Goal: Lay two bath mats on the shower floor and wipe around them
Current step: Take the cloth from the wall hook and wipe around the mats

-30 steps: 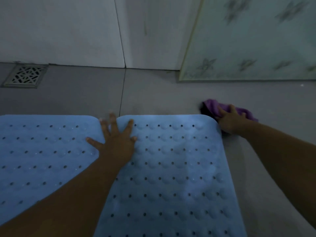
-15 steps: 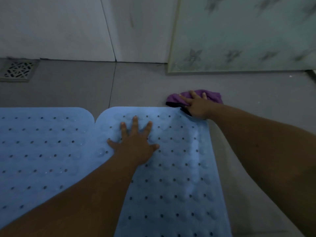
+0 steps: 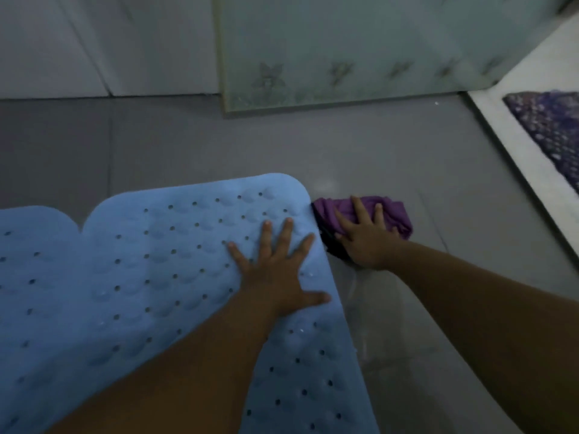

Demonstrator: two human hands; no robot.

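left mat (image 3: pixel 37 277) cut off; right hand (image 3: pixel 365 242) covers much of cloth (image 3: pixel 396 214)

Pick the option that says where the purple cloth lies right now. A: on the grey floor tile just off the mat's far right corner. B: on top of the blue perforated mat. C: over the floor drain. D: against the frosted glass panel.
A: the crumpled purple cloth lies on the grey floor tile under the right hand, just off the far right corner of the blue perforated rubber mat.
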